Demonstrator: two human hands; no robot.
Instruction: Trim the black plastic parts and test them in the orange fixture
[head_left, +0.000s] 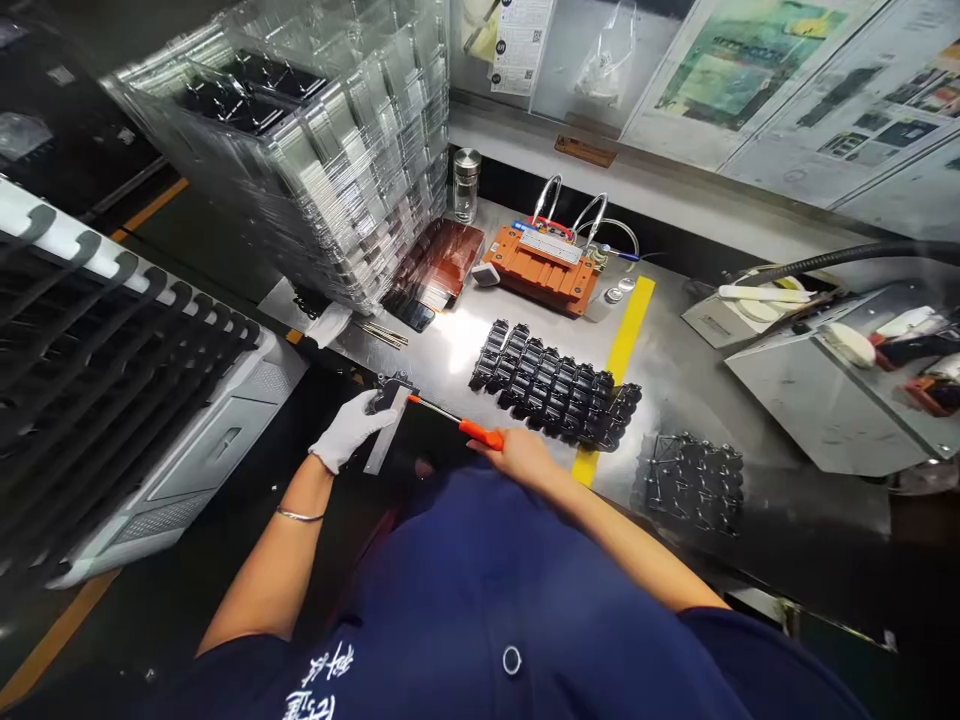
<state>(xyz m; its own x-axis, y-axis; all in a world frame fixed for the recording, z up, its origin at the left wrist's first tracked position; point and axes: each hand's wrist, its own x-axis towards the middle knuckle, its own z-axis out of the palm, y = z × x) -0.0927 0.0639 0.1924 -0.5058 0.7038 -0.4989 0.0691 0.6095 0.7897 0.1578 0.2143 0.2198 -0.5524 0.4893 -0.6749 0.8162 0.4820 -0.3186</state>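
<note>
My left hand (352,425), in a white glove, is closed around a small black part (387,394) at the bench's front edge. A flat pale metal-looking strip (384,446) slants down beside that part; I cannot tell if the two are joined. My bare right hand (519,455) grips an orange-handled tool (480,434) with a thin metal shaft. Its orange tip reaches the top of the strip, close to my left fingers. Rows of black moulded parts (555,385) lie on the bench ahead of my right hand, and another black group (690,482) sits farther right.
Tall stacks of clear plastic trays (337,170) rise at the back left. Behind the parts stand an orange fixture (541,268) with hoses and a glass bottle (466,188). A phone (409,309) and thin rods (382,334) lie nearby. A grey machine (832,390) occupies the right.
</note>
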